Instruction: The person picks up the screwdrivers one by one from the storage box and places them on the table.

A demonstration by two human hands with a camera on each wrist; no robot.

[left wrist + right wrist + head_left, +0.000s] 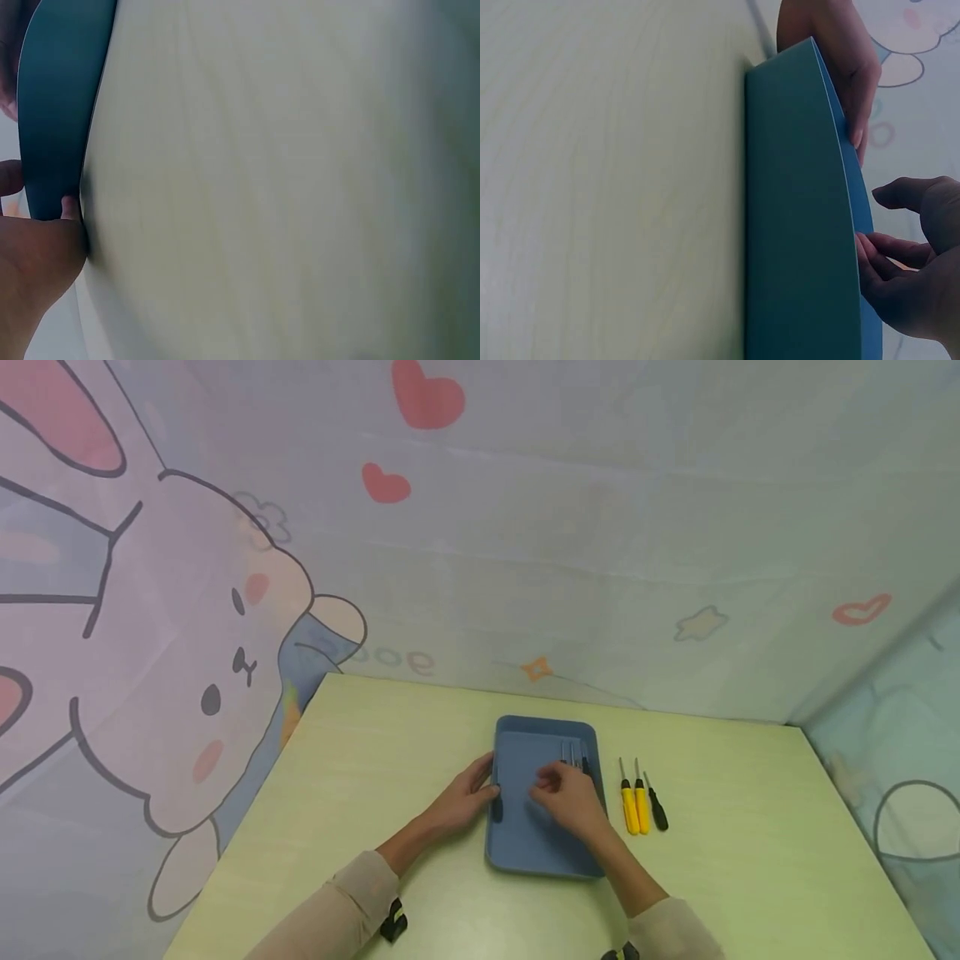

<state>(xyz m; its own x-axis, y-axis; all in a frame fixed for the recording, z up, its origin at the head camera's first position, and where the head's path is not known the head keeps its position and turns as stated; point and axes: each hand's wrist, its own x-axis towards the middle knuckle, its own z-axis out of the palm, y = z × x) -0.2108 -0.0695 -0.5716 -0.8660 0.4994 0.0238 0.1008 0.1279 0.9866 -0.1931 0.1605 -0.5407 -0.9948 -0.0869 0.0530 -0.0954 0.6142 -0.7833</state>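
A blue rectangular tray [536, 856] lies on the table, longer from front to back. My left hand [461, 797] grips its left wall, thumb over the rim and fingers along the outside. Just by that thumb, a dark-handled tool [497, 808] lies inside against the left wall. Over the tray's right half is my right hand [570, 797], fingers bent and thumb apart from them in the right wrist view, holding nothing visible. Several slim tools with metal shafts [573, 750] lie beyond its knuckles inside the tray; the hand hides their lower parts.
To the right of the tray, two yellow-handled screwdrivers [635, 810] and one black-handled screwdriver [658, 812] lie side by side on the pale table [750, 860]. A printed cloth [570, 568] hangs behind the table's back edge.
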